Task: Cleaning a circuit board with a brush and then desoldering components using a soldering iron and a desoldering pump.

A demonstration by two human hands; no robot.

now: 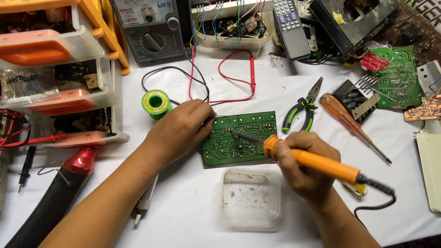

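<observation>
A green circuit board lies solder side up on the white table. My left hand rests at the board's left edge; a thin solder wire seems pinched in its fingers, reaching toward the joint. My right hand grips an orange-handled soldering iron, whose dark tip touches the board near its middle left. The iron's black cord trails off to the right. A green spool of solder stands just left of my left hand.
A clear plastic lid lies in front of the board. Green-handled pliers and an orange screwdriver lie to the right. A multimeter with red and black leads stands behind. Plastic drawers stand at left, another green board at right.
</observation>
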